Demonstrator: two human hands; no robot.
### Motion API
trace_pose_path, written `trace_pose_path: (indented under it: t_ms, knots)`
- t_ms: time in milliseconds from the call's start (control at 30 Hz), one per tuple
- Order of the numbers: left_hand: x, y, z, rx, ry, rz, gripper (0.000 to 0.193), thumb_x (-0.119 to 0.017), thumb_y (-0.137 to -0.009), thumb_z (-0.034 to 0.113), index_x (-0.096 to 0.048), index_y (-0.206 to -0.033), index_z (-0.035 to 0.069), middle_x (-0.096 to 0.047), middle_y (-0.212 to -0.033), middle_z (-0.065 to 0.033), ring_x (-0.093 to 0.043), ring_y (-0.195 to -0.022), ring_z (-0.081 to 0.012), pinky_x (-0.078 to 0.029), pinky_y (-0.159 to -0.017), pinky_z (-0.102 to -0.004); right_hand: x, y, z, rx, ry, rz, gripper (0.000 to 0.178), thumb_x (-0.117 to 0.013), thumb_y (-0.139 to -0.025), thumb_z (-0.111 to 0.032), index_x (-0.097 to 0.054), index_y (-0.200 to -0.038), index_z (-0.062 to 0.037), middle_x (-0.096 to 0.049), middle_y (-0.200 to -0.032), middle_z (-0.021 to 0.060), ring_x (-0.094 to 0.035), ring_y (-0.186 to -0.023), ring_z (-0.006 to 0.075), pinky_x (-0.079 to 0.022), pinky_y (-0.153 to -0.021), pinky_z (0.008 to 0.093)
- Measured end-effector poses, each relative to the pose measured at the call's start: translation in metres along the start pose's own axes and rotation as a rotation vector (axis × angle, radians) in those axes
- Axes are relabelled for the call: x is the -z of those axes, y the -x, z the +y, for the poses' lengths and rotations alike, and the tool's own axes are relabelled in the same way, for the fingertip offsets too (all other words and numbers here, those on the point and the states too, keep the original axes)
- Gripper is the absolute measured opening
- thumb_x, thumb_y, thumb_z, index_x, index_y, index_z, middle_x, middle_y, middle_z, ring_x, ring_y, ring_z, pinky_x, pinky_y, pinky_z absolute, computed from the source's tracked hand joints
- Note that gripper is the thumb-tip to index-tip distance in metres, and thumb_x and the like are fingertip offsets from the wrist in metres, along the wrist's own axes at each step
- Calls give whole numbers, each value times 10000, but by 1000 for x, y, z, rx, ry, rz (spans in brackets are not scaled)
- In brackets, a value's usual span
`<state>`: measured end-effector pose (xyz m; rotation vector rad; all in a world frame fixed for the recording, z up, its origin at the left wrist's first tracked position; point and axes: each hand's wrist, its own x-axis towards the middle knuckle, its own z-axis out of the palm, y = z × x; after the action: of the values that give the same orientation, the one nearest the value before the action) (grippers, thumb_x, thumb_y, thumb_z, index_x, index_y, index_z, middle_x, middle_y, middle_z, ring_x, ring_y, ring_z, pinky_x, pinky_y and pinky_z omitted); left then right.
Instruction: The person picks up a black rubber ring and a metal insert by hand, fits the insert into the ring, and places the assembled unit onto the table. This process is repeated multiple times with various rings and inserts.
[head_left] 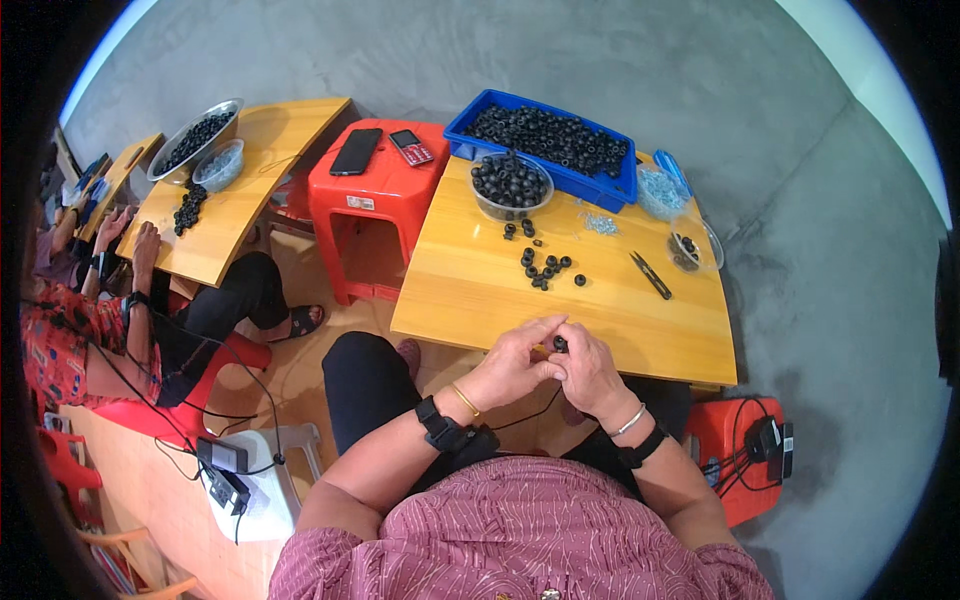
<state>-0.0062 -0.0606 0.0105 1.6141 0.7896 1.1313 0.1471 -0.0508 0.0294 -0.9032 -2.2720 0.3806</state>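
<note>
My left hand (pixel 513 366) and my right hand (pixel 592 372) meet over the near edge of the wooden table (pixel 470 290). Their fingers are closed around a small round black part (pixel 560 344), mostly hidden between the fingertips. Ahead of them lies a loose group of similar black parts (pixel 545 272). Behind these, a clear bowl (pixel 512 214) is heaped with round black pieces. To the right rest black thread snips (pixel 651 276), apart from both hands.
A blue tray (pixel 610 196) of black parts stands at the back. Pale blue bits (pixel 600 224) lie near a clear tub (pixel 662 208) and a small clear container (pixel 716 252). Left is a red stool (pixel 345 200) with two phones. Another person (pixel 90 340) sits farther left.
</note>
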Motion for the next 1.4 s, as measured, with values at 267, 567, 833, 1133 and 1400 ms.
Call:
trace_pose_path:
  t_ms: [267,567,833,1133,1400]
  knots:
    - [0,-4,-25,80,81,29,530,-605,-739,-61,-412,-1229,-3,-552,-1043,-73,-531,-910,-108,-470,-787,-240,-13,-1,16,11,139,-4,203,-528,-751,-94,-435,-912,-14,-512,-785,149,-496,-695,340,-382,-632,410]
    - [0,-7,-20,122,43,29,409,-575,-752,-82,-477,-1145,-28,-583,-1002,-71,-554,-882,-98,-475,-768,-232,-18,-1,21,58,66,42,132,-501,-750,-64,-447,-857,-10,-516,-773,155,-485,-683,335,-379,-640,407]
    - [15,-6,-14,295,480,84,274,-556,-823,46,-530,-1088,-17,-603,-883,-59,-565,-733,-96,-489,-654,-221,-2,-3,15,-132,-319,27,232,-453,-782,-17,-493,-1010,6,-558,-872,164,-554,-812,311,-438,-734,352]
    - [14,-4,0,419,709,22,145,-543,-847,102,-583,-934,-6,-604,-783,-60,-565,-610,-102,-484,-545,-204,17,-9,-3,-48,-366,-125,260,-415,-865,-66,-499,-1100,5,-561,-826,113,-561,-768,214,-445,-719,291]
    - [14,-1,4,404,935,50,112,-553,-833,75,-575,-915,3,-609,-788,-72,-586,-661,-120,-501,-579,-207,22,7,12,-338,-532,64,91,-523,-841,-77,-520,-893,-3,-515,-689,5,-474,-621,62,-402,-567,200]
